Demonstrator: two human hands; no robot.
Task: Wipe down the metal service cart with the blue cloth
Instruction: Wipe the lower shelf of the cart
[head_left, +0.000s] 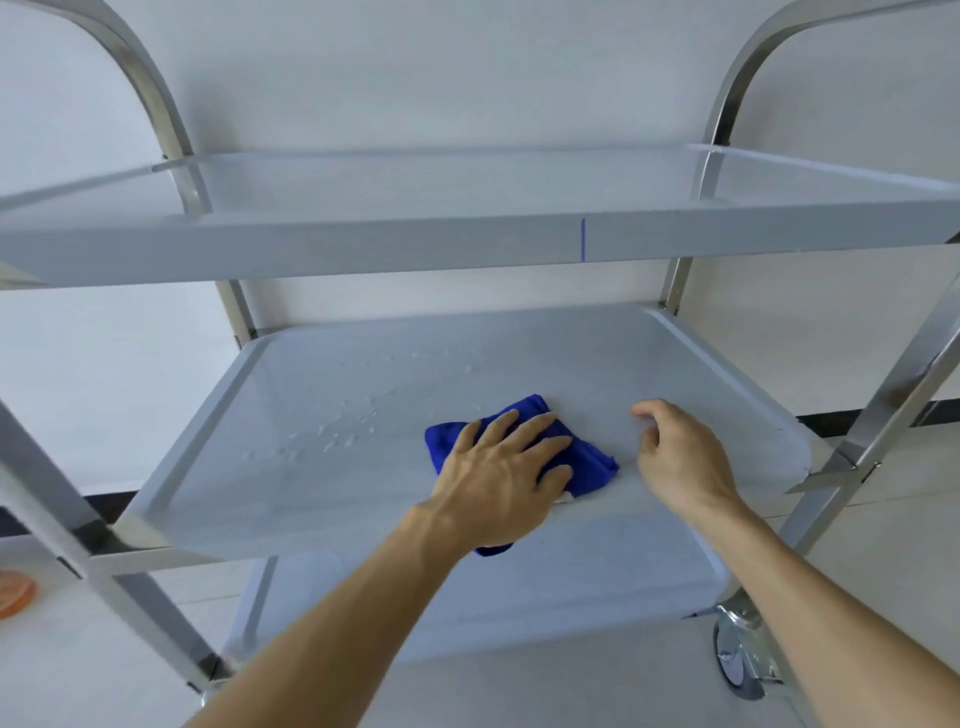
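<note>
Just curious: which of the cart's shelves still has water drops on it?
The middle shelf, where the left hand presses the blue cloth; drops lie left of the cloth.

wall (415, 78): plain white | baseboard (852, 422): dark | floor (883, 519): pale tiles | light: even, soft

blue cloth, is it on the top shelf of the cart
No, the blue cloth lies on the middle shelf, under the left hand.

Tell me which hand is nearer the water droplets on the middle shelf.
Left. The left hand presses the blue cloth flat just right of the water droplets; the right hand hangs loosely curled farther right, beyond the cloth.
</note>
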